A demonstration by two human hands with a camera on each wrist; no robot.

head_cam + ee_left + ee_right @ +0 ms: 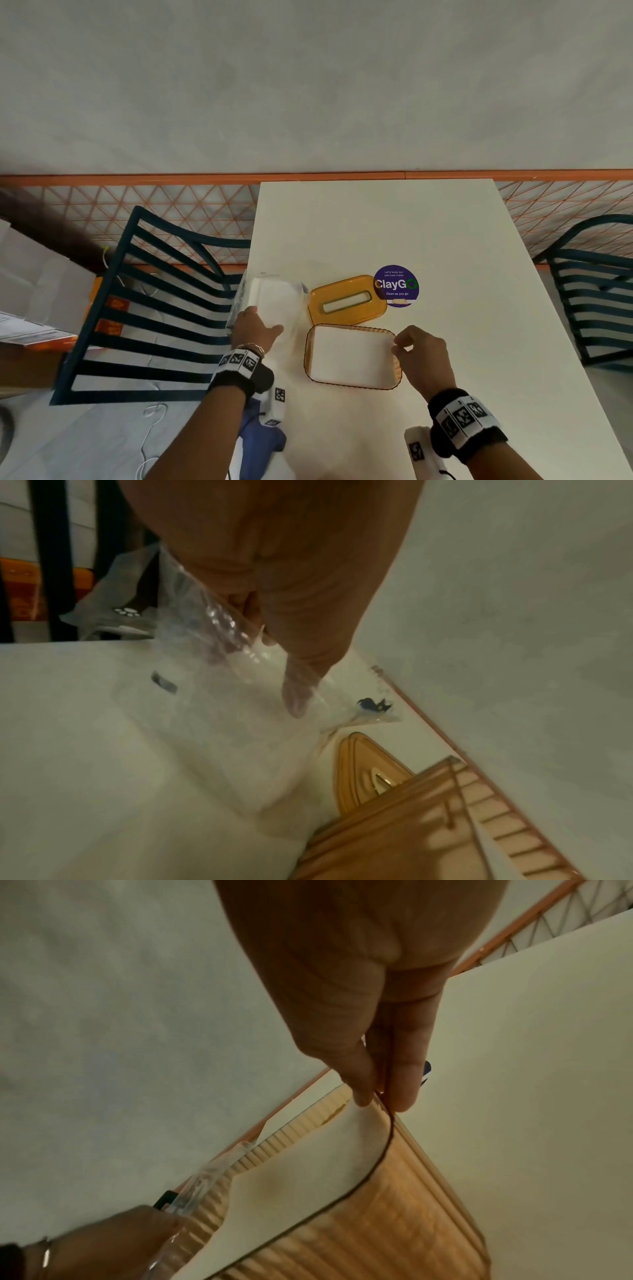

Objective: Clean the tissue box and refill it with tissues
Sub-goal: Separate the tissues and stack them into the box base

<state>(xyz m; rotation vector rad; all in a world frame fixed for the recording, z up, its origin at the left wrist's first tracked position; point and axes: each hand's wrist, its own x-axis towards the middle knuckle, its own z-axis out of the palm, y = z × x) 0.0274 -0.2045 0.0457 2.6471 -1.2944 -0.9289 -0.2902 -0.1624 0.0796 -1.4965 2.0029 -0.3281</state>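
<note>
An open amber tissue box [308,356] with ribbed walls stands on the white table [445,240], and its inside looks white. Its amber lid [346,301], which has a slot, lies flat just behind it. Left of the box lies a tissue pack [274,298] in a clear wrapper. My left hand [260,322] grips the pack's near end. In the left wrist view the left hand [270,653] has its thumb inside the wrapper of the tissue pack [212,723]. My right hand [399,344] pinches the box's right rim; the right wrist view shows that hand [383,1099] with thumb and finger on the tissue box [394,1218].
A round purple sticker [396,286] sits on the table behind the lid. Dark blue slatted chairs stand at the left [154,308] and right [596,291]. An orange rail with mesh [205,179] runs behind the table. Something blue [260,442] lies under my left forearm.
</note>
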